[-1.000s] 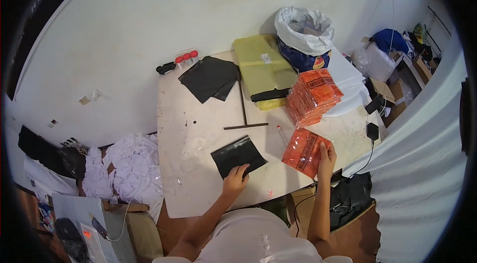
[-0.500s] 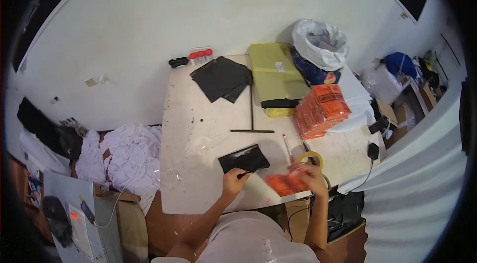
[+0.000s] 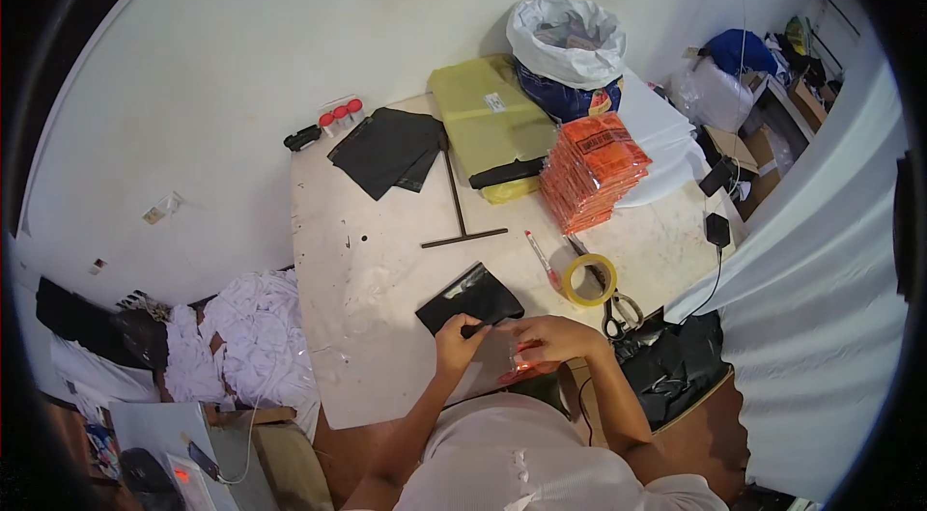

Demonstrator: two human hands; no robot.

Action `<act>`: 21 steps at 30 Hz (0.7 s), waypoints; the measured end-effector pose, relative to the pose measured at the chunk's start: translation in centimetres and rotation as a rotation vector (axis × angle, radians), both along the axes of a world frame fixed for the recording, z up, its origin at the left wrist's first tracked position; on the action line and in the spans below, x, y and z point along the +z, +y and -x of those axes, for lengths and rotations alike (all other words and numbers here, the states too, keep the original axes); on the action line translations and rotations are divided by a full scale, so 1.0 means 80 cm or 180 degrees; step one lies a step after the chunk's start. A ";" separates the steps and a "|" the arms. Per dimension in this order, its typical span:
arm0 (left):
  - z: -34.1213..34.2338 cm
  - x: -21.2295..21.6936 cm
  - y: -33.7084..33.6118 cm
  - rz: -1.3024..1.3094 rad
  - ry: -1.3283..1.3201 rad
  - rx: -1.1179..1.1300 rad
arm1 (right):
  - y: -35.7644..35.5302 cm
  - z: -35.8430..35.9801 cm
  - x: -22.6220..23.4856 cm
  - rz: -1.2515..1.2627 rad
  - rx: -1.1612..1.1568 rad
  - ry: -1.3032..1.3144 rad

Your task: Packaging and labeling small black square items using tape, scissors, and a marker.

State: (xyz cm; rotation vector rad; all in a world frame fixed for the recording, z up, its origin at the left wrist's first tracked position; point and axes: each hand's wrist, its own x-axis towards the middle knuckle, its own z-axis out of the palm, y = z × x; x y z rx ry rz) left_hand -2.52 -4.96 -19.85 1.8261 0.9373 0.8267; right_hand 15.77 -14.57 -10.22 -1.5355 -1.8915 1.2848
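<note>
My left hand (image 3: 456, 339) pinches the near edge of a black plastic bag (image 3: 470, 297) lying on the table's near side. Close beside it, my right hand (image 3: 556, 338) grips an orange packet (image 3: 515, 371) at the table's front edge. The packet is mostly covered by my fingers and a clear wrapper. Both hands almost touch at the bag's near corner.
A stack of orange packets (image 3: 592, 170), a yellow tape roll (image 3: 590, 279), scissors (image 3: 618, 315) and a red pen (image 3: 542, 259) lie to the right on the white table (image 3: 367, 260). Farther back are black bags (image 3: 388, 151), a yellow sheet pile (image 3: 488, 113), a T-shaped ruler (image 3: 456, 204). White cloth (image 3: 241, 342) is heaped left.
My right hand has carried the orange packet from the right side of the table to the front edge beside my left hand. The view has shifted, showing the tape roll and scissors.
</note>
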 end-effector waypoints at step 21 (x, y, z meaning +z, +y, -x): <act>0.001 0.011 0.006 0.0437 0.0381 -0.0203 | -0.007 -0.042 -0.072 0.0390 -0.1320 0.0835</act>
